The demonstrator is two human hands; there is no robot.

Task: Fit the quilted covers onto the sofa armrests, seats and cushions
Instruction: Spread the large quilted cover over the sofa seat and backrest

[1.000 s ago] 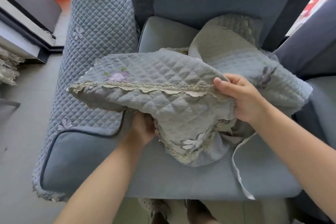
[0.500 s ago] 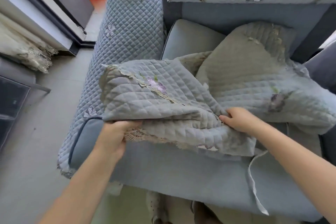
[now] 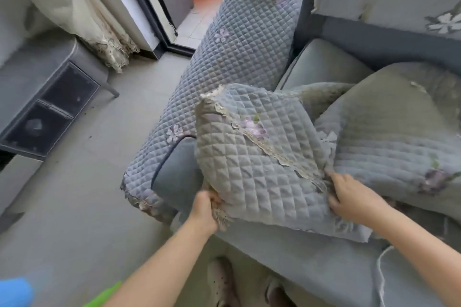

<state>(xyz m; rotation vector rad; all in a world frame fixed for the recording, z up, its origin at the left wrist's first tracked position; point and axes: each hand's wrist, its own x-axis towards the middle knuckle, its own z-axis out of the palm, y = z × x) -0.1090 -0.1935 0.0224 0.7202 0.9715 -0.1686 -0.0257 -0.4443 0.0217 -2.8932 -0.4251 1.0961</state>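
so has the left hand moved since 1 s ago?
Yes. The left hand has shifted from under the middle of the cover towards the armrest, and now grips the cover's corner beside it.

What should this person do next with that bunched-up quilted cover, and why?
Probably pull the two hands apart to spread it flat. The left hand and right hand both grip the quilted cover, which is folded and heaped on the bare seat, while the armrest already wears its cover.
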